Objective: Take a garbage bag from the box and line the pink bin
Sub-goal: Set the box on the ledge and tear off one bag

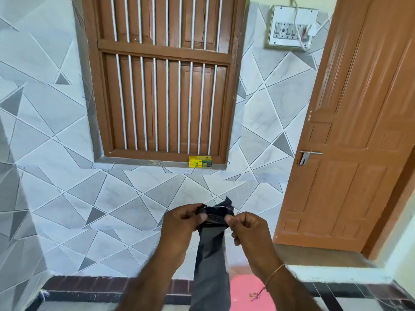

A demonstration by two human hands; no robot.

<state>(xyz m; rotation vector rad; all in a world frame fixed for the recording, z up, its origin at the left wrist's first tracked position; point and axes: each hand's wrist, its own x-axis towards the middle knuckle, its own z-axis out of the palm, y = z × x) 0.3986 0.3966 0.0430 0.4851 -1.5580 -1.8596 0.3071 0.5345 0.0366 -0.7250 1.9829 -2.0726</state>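
Note:
A black garbage bag [211, 254] hangs in front of me, its folded top bunched between both hands. My left hand [182, 223] pinches the left side of that folded top. My right hand [247, 227] pinches the right side with thumb and forefinger. The bag's loose part drops straight down between my forearms. The pink bin [249, 292] stands on the floor below, partly hidden behind the bag and my right forearm. The yellow bag box [200, 161] sits on the window sill at the right end, well above my hands.
A brown barred window [161, 81] fills the tiled wall ahead. An orange-brown door [350, 142] stands open at the right. A switchboard [292, 28] with a cable hangs on the wall at the top right. Dark floor tiles run along the bottom.

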